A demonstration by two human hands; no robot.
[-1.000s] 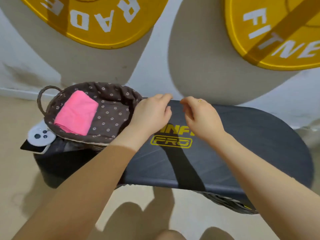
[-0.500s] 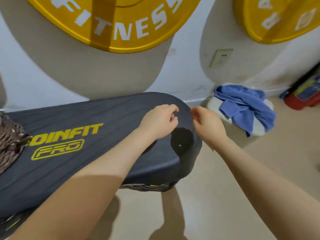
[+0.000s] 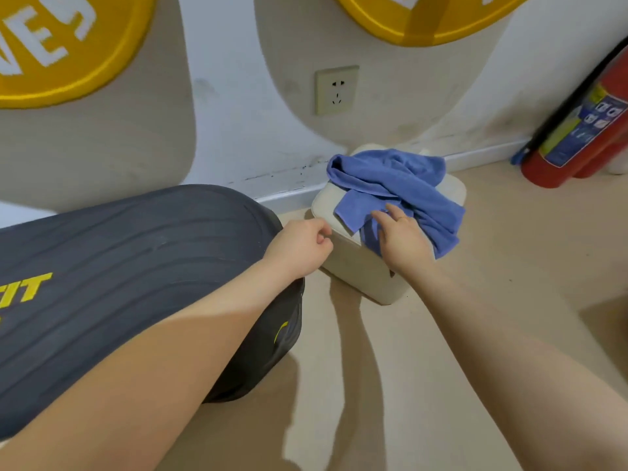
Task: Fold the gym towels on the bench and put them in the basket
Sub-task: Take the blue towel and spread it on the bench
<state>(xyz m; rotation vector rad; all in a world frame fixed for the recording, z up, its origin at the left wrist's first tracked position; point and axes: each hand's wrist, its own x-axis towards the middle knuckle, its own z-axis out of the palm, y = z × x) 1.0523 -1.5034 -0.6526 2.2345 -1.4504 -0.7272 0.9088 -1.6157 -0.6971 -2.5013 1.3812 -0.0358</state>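
Observation:
A crumpled blue towel point(image 3: 401, 185) lies heaped on a white lidded box point(image 3: 353, 266) that stands on the floor by the wall, right of the bench. My right hand point(image 3: 401, 234) lies on the towel's near edge with its fingers stretched forward and touching the cloth. My left hand point(image 3: 300, 246) hovers loosely curled over the gap between the bench end and the box, holding nothing. The dark grey padded bench point(image 3: 136, 266) with yellow lettering fills the left side. The basket is out of view.
A red fire extinguisher point(image 3: 577, 130) leans against the wall at the far right. A wall socket point(image 3: 336, 90) sits above the box. Yellow round mats point(image 3: 51, 45) hang on the wall. Beige floor spreads in front and to the right.
The view has swung right, away from the basket and past the bench end. Both hands have moved off the bench toward the box, and my right hand now touches the blue towel.

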